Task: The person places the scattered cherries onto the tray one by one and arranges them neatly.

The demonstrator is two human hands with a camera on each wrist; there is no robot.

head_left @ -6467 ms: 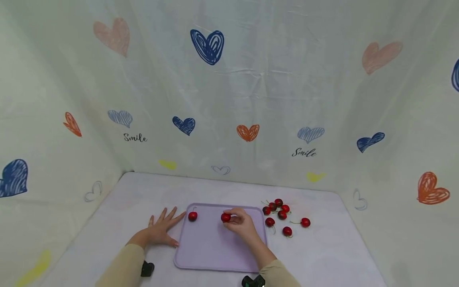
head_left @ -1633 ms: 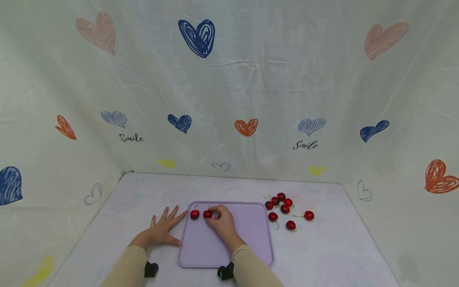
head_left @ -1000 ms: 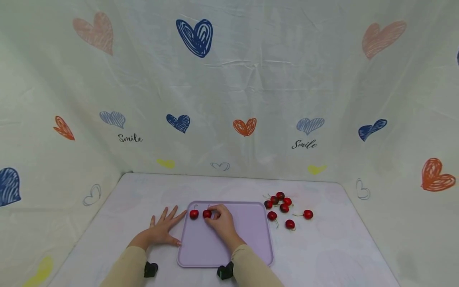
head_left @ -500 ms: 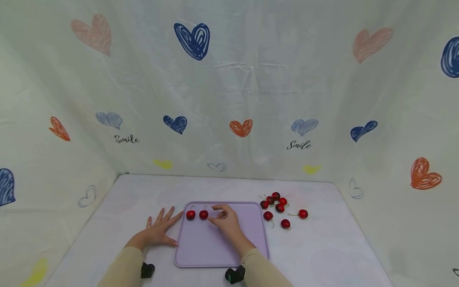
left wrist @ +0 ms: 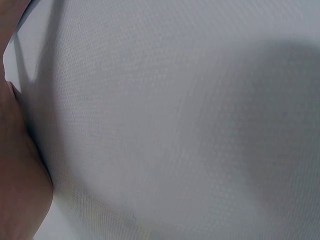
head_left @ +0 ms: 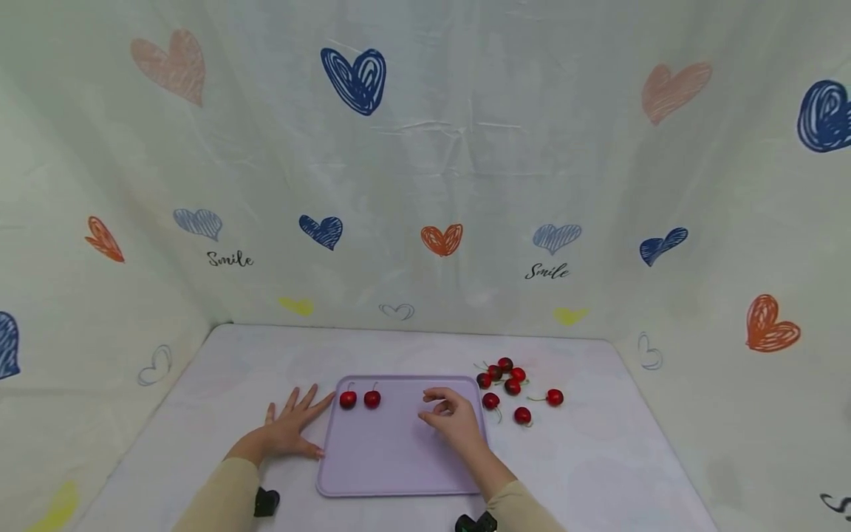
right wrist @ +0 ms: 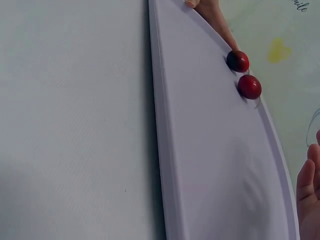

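A lilac tray (head_left: pixel 399 451) lies on the table. Two red cherries with stems sit side by side near its far left corner, the left cherry (head_left: pixel 348 400) and the right cherry (head_left: pixel 371 399). Fingers spread, my left hand (head_left: pixel 289 430) rests on the table, with its index finger and thumb at the tray's left edge. Above the right part of the tray is my right hand (head_left: pixel 455 420), thumb and index finger apart and nothing between them. The right wrist view shows both cherries and part of that right hand (right wrist: pixel 310 192).
Several loose cherries (head_left: pixel 512 386) with stems lie on the white table (head_left: pixel 585 443) just right of the tray. A pale curtain (head_left: pixel 399 170) printed with hearts hangs behind and at both sides. Black wrist devices (head_left: pixel 267 502) show near both sleeves.
My right hand carried a cherry left, set it on the tray beside the first one and let go. It has since moved right, away from the pair. The left hand stays put.
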